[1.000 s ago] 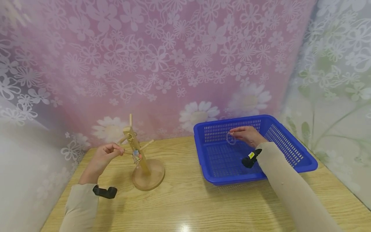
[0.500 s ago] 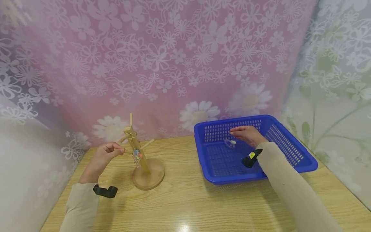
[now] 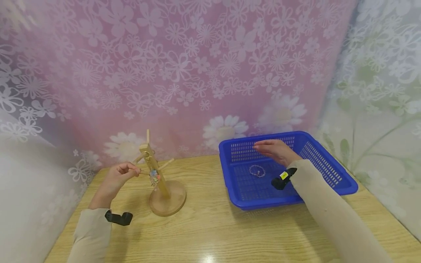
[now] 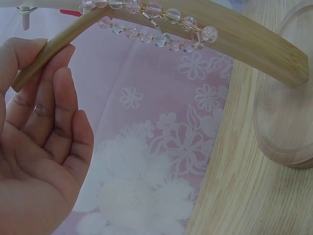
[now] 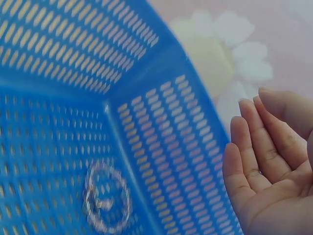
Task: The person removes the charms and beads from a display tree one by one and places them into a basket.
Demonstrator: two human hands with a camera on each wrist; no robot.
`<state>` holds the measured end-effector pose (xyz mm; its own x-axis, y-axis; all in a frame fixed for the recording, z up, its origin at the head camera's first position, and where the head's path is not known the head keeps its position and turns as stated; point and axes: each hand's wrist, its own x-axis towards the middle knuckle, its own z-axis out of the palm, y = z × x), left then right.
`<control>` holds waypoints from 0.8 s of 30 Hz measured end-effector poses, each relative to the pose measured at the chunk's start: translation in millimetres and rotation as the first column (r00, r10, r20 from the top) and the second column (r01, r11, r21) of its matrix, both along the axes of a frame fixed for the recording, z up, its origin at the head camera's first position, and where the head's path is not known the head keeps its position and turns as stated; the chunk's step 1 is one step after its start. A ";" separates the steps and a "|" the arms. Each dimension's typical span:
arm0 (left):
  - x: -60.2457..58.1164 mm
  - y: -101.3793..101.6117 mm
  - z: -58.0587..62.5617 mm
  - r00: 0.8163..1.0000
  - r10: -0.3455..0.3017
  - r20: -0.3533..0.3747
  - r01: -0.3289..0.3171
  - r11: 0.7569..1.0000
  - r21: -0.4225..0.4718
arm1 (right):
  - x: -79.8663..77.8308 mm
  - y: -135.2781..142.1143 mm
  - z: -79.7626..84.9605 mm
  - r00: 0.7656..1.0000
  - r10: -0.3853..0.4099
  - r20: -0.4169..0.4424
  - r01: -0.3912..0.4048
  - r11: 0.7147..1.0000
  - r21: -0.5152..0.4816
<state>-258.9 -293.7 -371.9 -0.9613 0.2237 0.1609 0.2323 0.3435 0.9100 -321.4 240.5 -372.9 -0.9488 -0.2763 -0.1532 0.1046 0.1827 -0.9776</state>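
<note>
Head cam first: L hand (image 3: 115, 179) is up near the desk's left edge, thumb & fingertips pinching the outer end of a wooden peg (image 4: 63, 44), that peg being an arm of the wooden jewellery stand (image 3: 160, 179). Stand's upright, its round base (image 3: 167, 204) flat on the desk (image 3: 197, 230), toward the back-left corner. L wrist cam gives the close-up: a clear-bead bracelet (image 4: 131, 33) lies along the post, by the joint w/ the peg; can't tell if it loops round the peg. Colourful charms (image 3: 155, 176) hang there too, just beside the fingers.

Over to the R side! R hand (image 3: 275, 150) hovers over the blue plastic basket (image 3: 269, 204), fingers almost straight & side by side, thumb close to the fingertips. Below it, apart from the hand, a small bead bracelet (image 3: 258, 172) lies on the basket floor, toward the basket's back-left corner; R wrist cam has it too, a bit blurry, w/ a small charm inside the ring. Basket sits nr the desk's back edge, toward the right edge. Both sleeves beige, each cuff w/ a black cam mount (image 3: 120, 218). Bkgd: pink floral curtain (image 3: 181, 91) along the desk's back edge.
</note>
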 end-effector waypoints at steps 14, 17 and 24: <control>2.1 0.1 1.1 1.000 0.019 -0.014 -0.019 1.000 -0.020 | 15.0 -55.8 29.0 0.996 0.019 -0.083 -0.020 1.000 -0.013; 1.6 0.0 1.9 1.000 0.015 -0.011 -0.015 1.000 -0.011 | 22.5 -68.5 34.3 0.994 0.031 -0.102 -0.029 0.999 0.017; -0.4 -0.7 0.9 1.000 0.004 -0.019 -0.004 1.000 -0.010 | 41.1 -96.3 40.1 0.985 0.074 -0.157 -0.064 0.996 0.066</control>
<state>-259.3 -294.4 -371.0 -0.9589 0.2219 0.1767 0.2480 0.3537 0.9019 -280.3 144.2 -332.8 -0.9413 -0.3370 -0.0200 -0.0666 0.2436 -0.9676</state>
